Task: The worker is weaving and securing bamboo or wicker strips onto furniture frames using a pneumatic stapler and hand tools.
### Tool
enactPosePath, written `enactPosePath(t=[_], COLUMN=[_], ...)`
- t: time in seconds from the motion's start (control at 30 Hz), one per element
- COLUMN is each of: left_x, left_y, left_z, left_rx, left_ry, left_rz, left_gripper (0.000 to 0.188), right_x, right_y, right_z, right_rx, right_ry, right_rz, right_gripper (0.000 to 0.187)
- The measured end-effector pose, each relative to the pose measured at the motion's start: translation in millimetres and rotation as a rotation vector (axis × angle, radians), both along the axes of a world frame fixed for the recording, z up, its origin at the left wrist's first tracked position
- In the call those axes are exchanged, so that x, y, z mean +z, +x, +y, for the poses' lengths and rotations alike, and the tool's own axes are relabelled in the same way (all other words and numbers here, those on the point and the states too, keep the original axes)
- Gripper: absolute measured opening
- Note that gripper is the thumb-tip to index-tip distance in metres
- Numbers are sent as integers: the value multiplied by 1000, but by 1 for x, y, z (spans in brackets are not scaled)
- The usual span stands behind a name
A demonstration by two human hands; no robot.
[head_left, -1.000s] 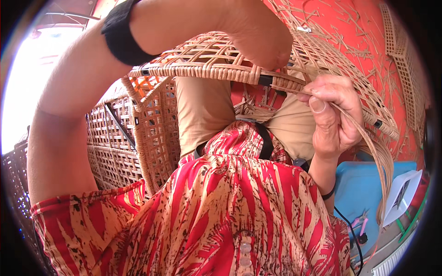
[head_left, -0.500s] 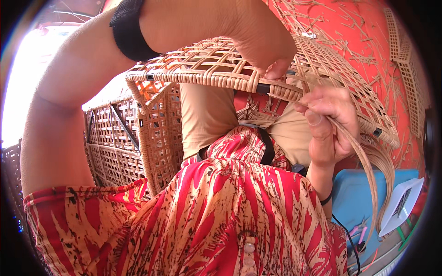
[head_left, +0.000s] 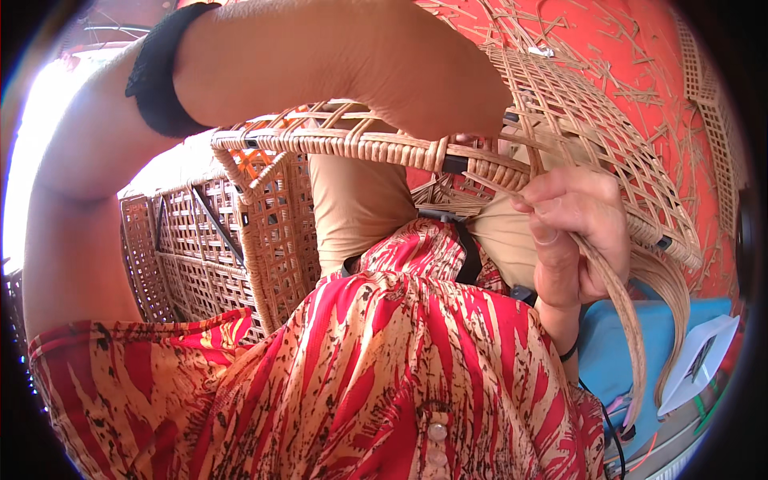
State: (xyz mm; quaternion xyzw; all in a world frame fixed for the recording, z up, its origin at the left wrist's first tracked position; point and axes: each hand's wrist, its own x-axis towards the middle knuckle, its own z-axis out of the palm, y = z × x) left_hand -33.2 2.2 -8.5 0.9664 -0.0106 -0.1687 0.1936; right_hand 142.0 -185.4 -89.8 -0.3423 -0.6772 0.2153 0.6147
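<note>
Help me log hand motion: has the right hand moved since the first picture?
Yes: the right hand has moved down the picture, nearer the person's body, judged against the white scrap on the red floor.

The right hand had drawn farther from the wrapped rim; the black wristband had shifted to the left.

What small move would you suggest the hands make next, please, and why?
I would probably have the right hand guide its brown strands snugly against the wrapped rim: it pinches them close by, one strand stretches toward the dark bare patch between wrapped stretches, and the left hand is at the rim, perhaps able to steady it.
</note>
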Motion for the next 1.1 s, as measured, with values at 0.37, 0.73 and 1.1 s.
enactPosePath(t=[0.37,0.73,1.1], left_x=[25,-3,-12], left_y=[1,-18,-23], left_z=[-35,-36,-65], left_rx=[-26,123,332], left_ry=[304,274,388], left_rz=[131,-236,-417], left_gripper=[32,20,15], right_x=[7,3,2], right_y=[0,-3,5], right_z=[-4,1,0], right_rx=[-51,-104,-93], right_ry=[-12,5,-4], right_rz=[-26,33,-7], right_gripper=[13,14,14])
